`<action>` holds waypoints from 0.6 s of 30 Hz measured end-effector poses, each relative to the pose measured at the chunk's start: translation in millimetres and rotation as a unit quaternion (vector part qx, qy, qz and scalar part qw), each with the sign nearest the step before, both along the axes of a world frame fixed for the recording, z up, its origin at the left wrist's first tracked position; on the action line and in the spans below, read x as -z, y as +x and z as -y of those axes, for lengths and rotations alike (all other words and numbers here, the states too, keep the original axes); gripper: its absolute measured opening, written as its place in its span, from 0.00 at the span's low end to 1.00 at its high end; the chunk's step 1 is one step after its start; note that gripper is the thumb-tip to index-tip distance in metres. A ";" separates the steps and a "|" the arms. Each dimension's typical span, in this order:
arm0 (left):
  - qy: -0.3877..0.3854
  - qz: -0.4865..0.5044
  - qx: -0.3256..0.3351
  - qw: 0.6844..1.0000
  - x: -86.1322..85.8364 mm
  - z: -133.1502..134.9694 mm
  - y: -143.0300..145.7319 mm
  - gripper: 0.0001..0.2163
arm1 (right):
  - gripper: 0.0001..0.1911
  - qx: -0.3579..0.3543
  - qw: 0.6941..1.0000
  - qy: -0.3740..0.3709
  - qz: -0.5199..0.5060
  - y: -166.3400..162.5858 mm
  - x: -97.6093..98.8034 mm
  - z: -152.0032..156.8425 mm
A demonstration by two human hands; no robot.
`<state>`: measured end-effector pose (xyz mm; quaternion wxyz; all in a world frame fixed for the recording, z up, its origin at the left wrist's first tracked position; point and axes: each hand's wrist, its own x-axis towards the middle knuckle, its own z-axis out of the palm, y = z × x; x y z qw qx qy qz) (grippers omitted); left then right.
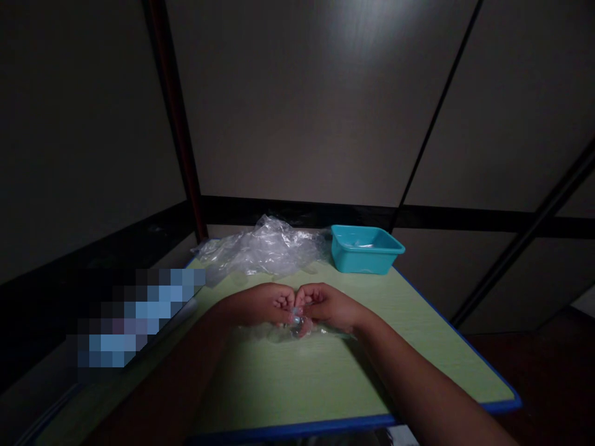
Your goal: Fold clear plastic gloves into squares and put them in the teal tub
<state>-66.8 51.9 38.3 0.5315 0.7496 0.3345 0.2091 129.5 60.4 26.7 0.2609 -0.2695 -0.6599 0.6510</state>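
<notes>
Wall panels point(297, 124), dark and smooth, with a soft sheen near the top; crossed low down by a glossy black band point(279, 207) and, towards the left, by a dark reddish upright post point(174, 99). One table point(279, 390), pale green top with a faint streaked grain, straight-sided, trimmed along its border in blue edging point(297, 428).

Left hand point(269, 303): fingers curled in towards the palm, thumb and forefinger drawn together in a pinch, no gap to be seen, holding the clear packet. Right hand point(331, 305): likewise curled and pinching, its knuckles brought against those of the left, gripping the same piece close beside the first pinch.

One clear packet point(297, 321), held between the two sets of fingertips above the middle of the table; thin, shiny, crumpled film, with pink and pale blue showing at its centre (contents or printing, cannot tell which). Film spreads sideways beneath both hands.

One heap of clear plastic point(274, 248), loose, creased and peaked, catching bright glints, at the far left of the table. One turquoise basin point(362, 261), rectangular, rigid, smooth-walled, with a rolled rim and rounded corners, at the far right; something glossy inside, too dim to identify.
</notes>
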 end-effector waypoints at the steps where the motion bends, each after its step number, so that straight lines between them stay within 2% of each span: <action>1: -0.004 -0.001 0.003 1.000 -0.3 -0.5 -0.3 0.06 | 0.14 -0.002 1.000 0.004 0.014 0.5 -0.9 0.7; 6: -0.037 -0.003 0.040 0.999 -2.8 -1.5 0.4 0.06 | 0.20 -0.024 0.995 0.013 0.093 9.5 -10.6 2.3; 12: -0.077 -0.036 0.087 0.993 -0.8 -0.2 1.8 0.07 | 0.31 -0.149 0.975 -0.046 0.161 20.6 -24.1 5.1; 15: -0.094 -0.047 0.114 0.988 -2.3 1.6 3.7 0.09 | 0.31 -0.189 0.963 -0.055 0.184 20.3 -24.8 6.4; 18: -0.084 -0.061 0.102 0.989 -4.7 4.2 7.3 0.10 | 0.28 -0.218 0.949 -0.059 0.219 19.6 -22.2 5.8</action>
